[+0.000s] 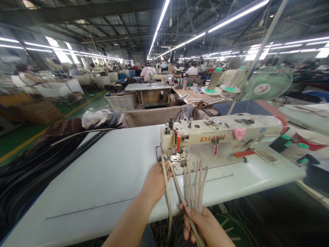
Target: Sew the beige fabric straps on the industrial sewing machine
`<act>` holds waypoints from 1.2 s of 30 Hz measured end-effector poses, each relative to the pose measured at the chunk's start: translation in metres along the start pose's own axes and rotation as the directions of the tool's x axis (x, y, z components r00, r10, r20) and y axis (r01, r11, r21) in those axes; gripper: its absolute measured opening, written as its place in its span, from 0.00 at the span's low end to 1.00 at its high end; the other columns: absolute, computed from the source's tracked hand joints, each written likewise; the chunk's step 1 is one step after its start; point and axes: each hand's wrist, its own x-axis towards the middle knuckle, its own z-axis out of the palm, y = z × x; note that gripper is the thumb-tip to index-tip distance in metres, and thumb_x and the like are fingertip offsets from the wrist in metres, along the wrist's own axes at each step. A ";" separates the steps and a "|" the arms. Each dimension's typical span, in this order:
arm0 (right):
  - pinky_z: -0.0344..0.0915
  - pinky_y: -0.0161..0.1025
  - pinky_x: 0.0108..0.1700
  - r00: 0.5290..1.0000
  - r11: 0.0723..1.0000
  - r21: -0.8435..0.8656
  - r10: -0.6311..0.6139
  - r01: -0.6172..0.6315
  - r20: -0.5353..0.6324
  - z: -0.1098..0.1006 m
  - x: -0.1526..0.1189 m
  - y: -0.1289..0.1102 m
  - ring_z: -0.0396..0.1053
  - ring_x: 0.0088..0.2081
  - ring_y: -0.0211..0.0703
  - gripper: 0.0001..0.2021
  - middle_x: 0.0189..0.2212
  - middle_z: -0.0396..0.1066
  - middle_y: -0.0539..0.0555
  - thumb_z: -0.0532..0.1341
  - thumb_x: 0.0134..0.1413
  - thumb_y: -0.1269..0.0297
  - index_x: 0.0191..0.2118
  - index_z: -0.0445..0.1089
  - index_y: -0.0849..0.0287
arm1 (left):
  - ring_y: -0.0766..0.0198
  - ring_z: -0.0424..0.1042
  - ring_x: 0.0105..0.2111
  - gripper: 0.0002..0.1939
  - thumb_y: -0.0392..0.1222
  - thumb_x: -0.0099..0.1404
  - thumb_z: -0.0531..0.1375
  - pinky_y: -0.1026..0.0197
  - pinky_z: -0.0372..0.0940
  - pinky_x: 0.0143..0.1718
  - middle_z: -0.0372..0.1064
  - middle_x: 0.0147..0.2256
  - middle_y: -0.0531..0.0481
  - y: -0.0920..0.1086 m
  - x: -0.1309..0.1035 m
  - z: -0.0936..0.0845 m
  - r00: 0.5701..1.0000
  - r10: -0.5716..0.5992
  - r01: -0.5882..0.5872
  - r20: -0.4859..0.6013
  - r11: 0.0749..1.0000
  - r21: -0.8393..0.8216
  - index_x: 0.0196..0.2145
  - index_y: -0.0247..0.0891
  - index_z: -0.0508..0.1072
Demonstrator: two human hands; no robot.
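A cream sewing machine (pixel 218 135) stands on a white table (pixel 97 178). Several beige straps (pixel 195 181) fan from the needle area toward me. My right hand (pixel 203 224), below the table's front edge, grips the lower ends of these straps. My left hand (pixel 155 181) rests on the tabletop just left of the presser foot (pixel 176 158), fingers touching one beige strap (pixel 167 192) that runs from the needle down over the table edge.
A thick pile of black straps (pixel 36 164) covers the table's left side. Thread cones (pixel 214 80) and a green fan (pixel 267 84) stand behind the machine. Other workers sit at tables farther back. A plastic bag (pixel 99 116) lies beyond the table.
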 end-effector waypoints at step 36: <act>0.55 0.29 0.13 0.999 0.999 -0.022 0.047 -0.047 0.019 0.002 -0.002 -0.005 0.72 0.15 0.40 0.41 0.16 0.69 0.47 0.76 0.30 0.33 0.42 0.77 0.66 | 0.51 0.66 0.66 0.21 0.45 0.79 0.53 0.41 0.62 0.67 0.68 0.64 0.42 0.000 0.000 0.001 0.998 -0.026 0.025 0.054 1.000 0.019 0.65 0.39 0.67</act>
